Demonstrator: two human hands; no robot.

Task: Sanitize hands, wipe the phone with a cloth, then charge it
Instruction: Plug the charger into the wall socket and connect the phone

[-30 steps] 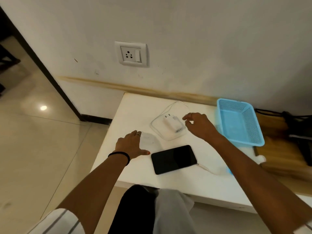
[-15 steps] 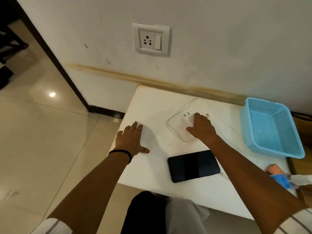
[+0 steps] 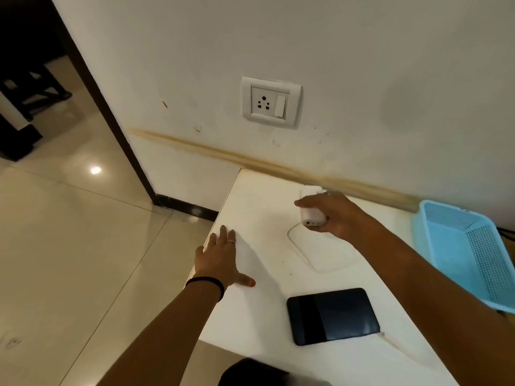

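Note:
A black phone (image 3: 333, 315) lies face up near the front of the white table (image 3: 267, 338), with a white cable (image 3: 319, 254) plugged into its right end. My right hand (image 3: 334, 215) holds the white charger adapter (image 3: 311, 215) lifted off the table, below the wall socket (image 3: 271, 102). The cable loops on the table under that hand. My left hand (image 3: 220, 260) rests flat on the table's left edge, fingers spread, holding nothing.
A light blue plastic basket (image 3: 471, 254) sits at the table's right side against the wall. To the left the tiled floor (image 3: 69, 246) opens toward a dark doorway. The socket's switch is to the right of its pin holes.
My right hand closed on the adapter and raised it off the table toward the wall. The view has tilted up and closer to the socket. My left hand stayed flat.

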